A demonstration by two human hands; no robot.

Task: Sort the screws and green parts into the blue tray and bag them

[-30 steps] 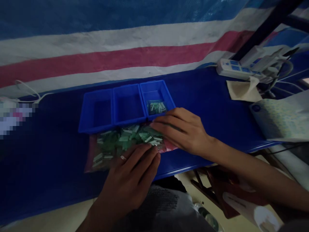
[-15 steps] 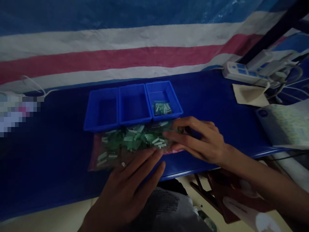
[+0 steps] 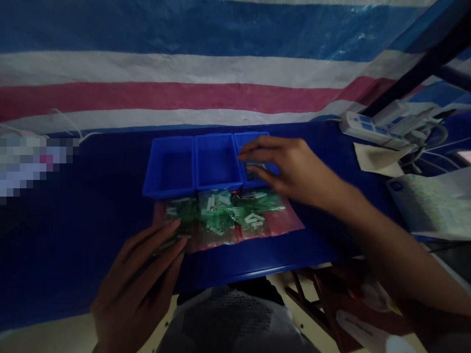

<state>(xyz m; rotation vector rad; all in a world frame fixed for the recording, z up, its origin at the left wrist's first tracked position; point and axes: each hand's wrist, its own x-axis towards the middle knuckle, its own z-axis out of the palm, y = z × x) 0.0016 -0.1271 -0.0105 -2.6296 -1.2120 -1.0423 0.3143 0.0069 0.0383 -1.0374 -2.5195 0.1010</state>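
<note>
My left hand (image 3: 142, 279) rests with fingers apart at the left end of a pink sheet (image 3: 285, 221), over some small clear bags. My right hand (image 3: 283, 162) reaches over the right blue bin (image 3: 241, 142), fingers spread and bent above a bag of small pale pieces (image 3: 253, 169) inside it; whether the fingertips touch that bag is unclear. Several clear, green-tinted bags (image 3: 217, 208) with small white pieces lie on the sheet in front of the bins. The middle bin (image 3: 217, 162) and left bin (image 3: 171, 164) show bare bottoms.
On the right of the blue table (image 3: 316, 245) are a power strip (image 3: 368, 127) with cables, a beige paper piece (image 3: 379, 159) and a pale patterned packet (image 3: 434, 201). A striped sheet (image 3: 221, 68) hangs behind. White cables (image 3: 69, 125) lie at the back left.
My right hand has gone from the bags up to the right bin. My left hand has slid left, uncovering more of the bags and the pink sheet. The view has shifted a little.
</note>
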